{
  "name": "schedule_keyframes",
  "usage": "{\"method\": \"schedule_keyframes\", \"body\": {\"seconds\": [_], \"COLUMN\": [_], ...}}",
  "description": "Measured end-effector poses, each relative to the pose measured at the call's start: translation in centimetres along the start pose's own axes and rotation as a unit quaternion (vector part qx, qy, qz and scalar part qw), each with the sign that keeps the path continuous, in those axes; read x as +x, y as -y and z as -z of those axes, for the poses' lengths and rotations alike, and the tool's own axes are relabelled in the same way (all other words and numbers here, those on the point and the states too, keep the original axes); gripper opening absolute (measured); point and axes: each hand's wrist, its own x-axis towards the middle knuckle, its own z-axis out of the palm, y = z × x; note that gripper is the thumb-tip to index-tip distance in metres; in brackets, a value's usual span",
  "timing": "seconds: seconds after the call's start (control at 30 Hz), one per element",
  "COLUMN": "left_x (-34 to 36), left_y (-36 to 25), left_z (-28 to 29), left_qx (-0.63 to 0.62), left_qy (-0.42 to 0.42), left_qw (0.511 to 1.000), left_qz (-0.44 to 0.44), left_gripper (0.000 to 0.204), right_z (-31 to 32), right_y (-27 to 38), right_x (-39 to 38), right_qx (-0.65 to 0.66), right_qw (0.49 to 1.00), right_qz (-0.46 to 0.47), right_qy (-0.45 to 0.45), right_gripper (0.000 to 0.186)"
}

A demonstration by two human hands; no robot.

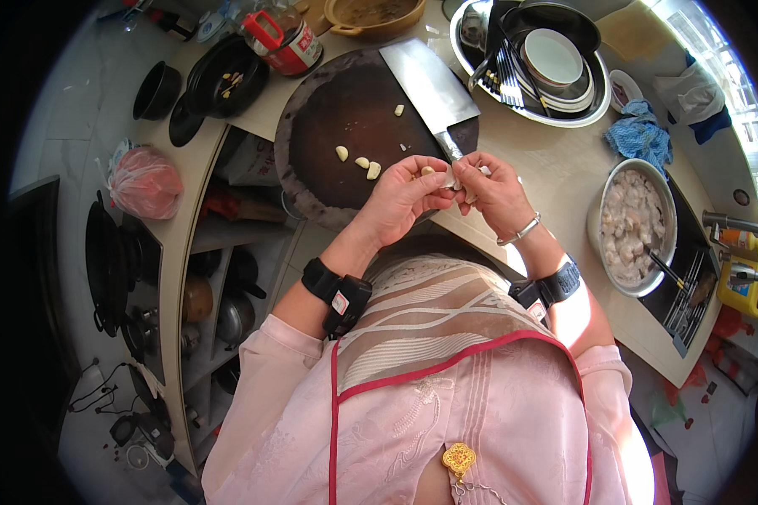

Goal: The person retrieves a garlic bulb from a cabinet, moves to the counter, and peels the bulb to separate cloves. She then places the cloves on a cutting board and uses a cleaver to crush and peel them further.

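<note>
My left hand (404, 198) and my right hand (497, 198) meet over the near edge of a round dark chopping board (337, 109). Both are closed, with fingertips pinching a garlic clove whose pale papery skin (449, 178) shows between them. Another pale clove (428, 171) peeks out of my left fingers. More pale bits are tucked into my right palm, partly hidden. Several peeled garlic cloves (373, 171) lie on the board. A broad cleaver (427, 84) rests flat across the board's right side, its metal handle pointing toward my hands.
Far right stands a metal basin (596, 105) of dishes and utensils. A bowl of raw meat pieces in cloudy liquid (636, 227) sits by the sink, near a blue cloth (640, 135). At left are a red-lidded jar (282, 42), black pans (227, 76) and a pink plastic bag (146, 181).
</note>
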Motion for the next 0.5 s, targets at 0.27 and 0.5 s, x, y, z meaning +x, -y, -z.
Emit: {"method": "schedule_keyframes", "body": {"seconds": [0.27,0.5], "left_x": [2.5,3.5], "left_y": [-1.9,-2.5], "left_z": [5.0,4.3], "left_qx": [0.578,0.66], "left_qy": [-0.196,-0.219], "left_qw": [0.744,0.679], "left_qz": [-0.271,-0.236], "left_gripper": [0.026,0.037], "right_z": [1.7,4.8], "right_y": [0.5,0.5], "right_x": [-0.7,-2.1], "right_qx": [0.104,0.131], "right_qw": [0.993,0.99], "right_qz": [-0.055,-0.043], "right_qy": [0.012,0.031], "right_gripper": [0.018,0.022]}}
